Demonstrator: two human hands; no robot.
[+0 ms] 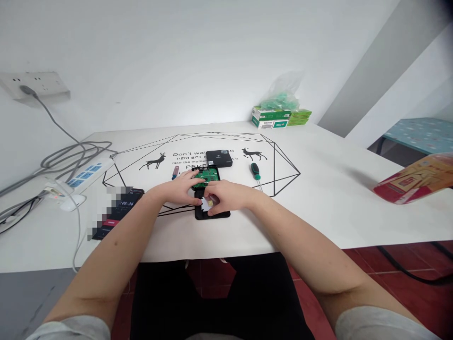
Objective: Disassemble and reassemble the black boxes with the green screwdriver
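Observation:
My left hand (180, 187) lies with fingers spread over a green circuit board (208, 176) seated in a black casing. Its thumb reaches down beside a small white card-like piece (205, 205) with a yellowish square on it. My right hand (228, 196) has its thumb and fingers closed around that white piece, above a black cover (223, 215) lying flat near me. Fingers hide part of both the board and the piece. Just behind the board rests a flat black rectangular block (219, 158) with a printed label.
A green-handled screwdriver (255, 171) lies to the right, and a smaller screwdriver (175, 172) to the left. Further left are a phone (122, 210), a power strip (90, 172) and cables. Green and white boxes (271, 118) stand by the wall; a red-yellow bag (417, 182) sits right.

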